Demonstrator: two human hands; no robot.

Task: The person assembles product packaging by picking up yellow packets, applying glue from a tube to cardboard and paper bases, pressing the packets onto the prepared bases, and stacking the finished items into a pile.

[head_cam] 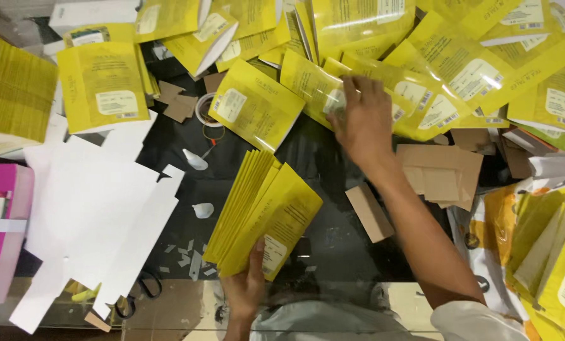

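Pouches (263, 215) fanned in left hand (244, 287); right hand (361, 123) apparently grasping.

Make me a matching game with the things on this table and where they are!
Things:
1. fanned stack of yellow pouches
2. pink box
3. brown card pieces
4. scissors

Places:
A. at the left edge of the picture
B. by the near edge of the table, partly under white card sheets
C. held in the left hand
D. just right of the right hand's wrist

Pairs: 1-C, 2-A, 3-D, 4-B
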